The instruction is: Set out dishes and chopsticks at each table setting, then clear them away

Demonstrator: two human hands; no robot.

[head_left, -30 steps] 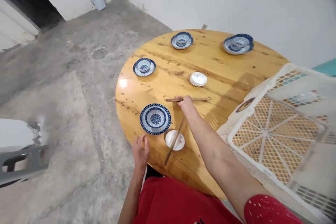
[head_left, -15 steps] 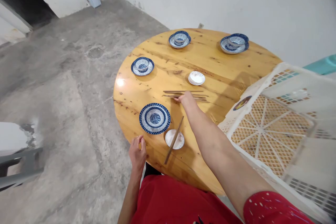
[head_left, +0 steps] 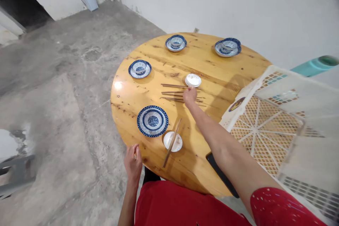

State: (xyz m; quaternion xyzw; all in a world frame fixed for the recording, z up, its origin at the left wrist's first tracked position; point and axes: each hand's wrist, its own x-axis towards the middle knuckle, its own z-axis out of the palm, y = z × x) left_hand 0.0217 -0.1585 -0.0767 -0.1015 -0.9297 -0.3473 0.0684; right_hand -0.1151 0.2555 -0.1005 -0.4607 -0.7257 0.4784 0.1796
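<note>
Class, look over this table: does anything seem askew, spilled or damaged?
No spill or breakage shows on the table. The loose chopsticks near the right hand look untidy, though: they lie spread at slightly different angles.

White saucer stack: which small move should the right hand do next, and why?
I would perhaps lift the top white saucer with the right hand: it lies close beyond that hand, and the far-left blue-and-white plate bears a bowl but has no saucer beside it.

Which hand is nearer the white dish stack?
Right hand, at the near side of the white dish stack; left hand, farther, by the near edge of the table.
</note>
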